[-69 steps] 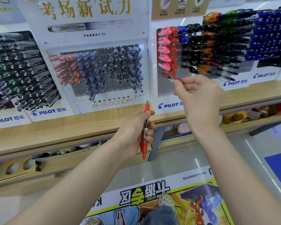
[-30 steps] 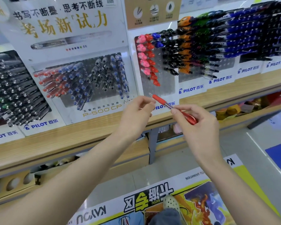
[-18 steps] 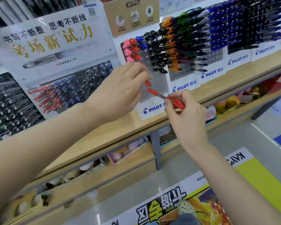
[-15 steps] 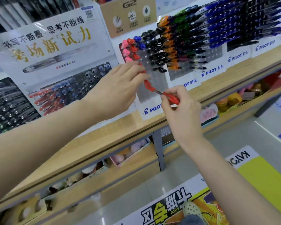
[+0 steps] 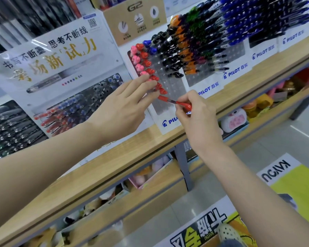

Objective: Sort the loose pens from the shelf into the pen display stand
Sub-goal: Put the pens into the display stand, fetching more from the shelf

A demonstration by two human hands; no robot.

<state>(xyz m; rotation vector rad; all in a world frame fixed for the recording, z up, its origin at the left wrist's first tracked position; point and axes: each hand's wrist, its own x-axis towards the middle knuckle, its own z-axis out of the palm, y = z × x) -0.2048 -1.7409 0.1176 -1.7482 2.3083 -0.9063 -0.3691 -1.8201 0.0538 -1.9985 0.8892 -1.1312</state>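
Note:
My right hand [image 5: 198, 118] pinches a red pen [image 5: 175, 102] near its grip end. The pen's other end points at the clear pen display stand [image 5: 169, 86], just below the column of red pens [image 5: 148, 68] standing in it. My left hand [image 5: 125, 106] is raised beside it with straight fingers, and its fingertips touch the lowest red pens in that column. Pink pens [image 5: 136, 59] fill the column to the left. Black, orange, green and blue pens fill the stand's columns to the right.
The stand sits on a wooden shelf [image 5: 114, 157]. Left of it is another stand of red, blue and grey pens [image 5: 75, 111] under a white poster. Small goods lie on the lower shelf [image 5: 150, 177]. A printed floor mat [image 5: 239, 220] lies below.
The left hand passed the red pen to the right hand. Both hands then rose to the stand, and the pen's end now sits at the bottom of the red column.

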